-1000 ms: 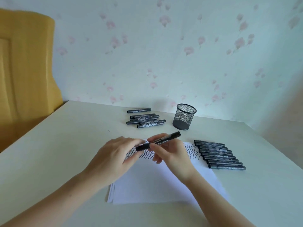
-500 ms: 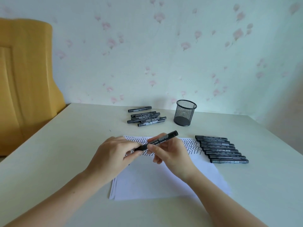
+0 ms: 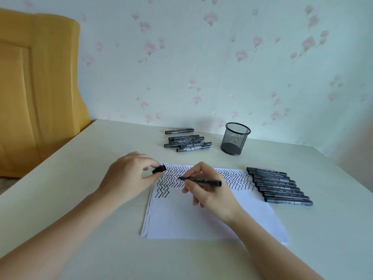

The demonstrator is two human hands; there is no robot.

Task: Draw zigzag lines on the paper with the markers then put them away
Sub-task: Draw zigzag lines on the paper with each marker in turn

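On a pale table [image 3: 84, 199], a small stack of white paper [image 3: 201, 219] lies nearest the viewer, its far half filled with rows of black zigzag lines [image 3: 234, 178]. Above the sheet, the right hand [image 3: 212, 197] grips an uncapped black marker [image 3: 201, 180] between thumb and fingers, its tip pointing left and poised at the zigzags; whether it touches the paper cannot be told. Just left of it, at the paper's far-left corner, the left hand [image 3: 129, 178] pinches the marker's black cap [image 3: 159, 169] between thumb and forefinger. Beside the paper's right edge, a row of capped markers [image 3: 278, 185] lies side by side on the table. Farther back, a second loose group of markers [image 3: 186, 141] rests near the wall, with an upright black mesh pen cup [image 3: 235, 138] to its right. Floral wallpaper [image 3: 201, 67] backs the table, and a yellow headboard [image 3: 36, 93] stands at far left.
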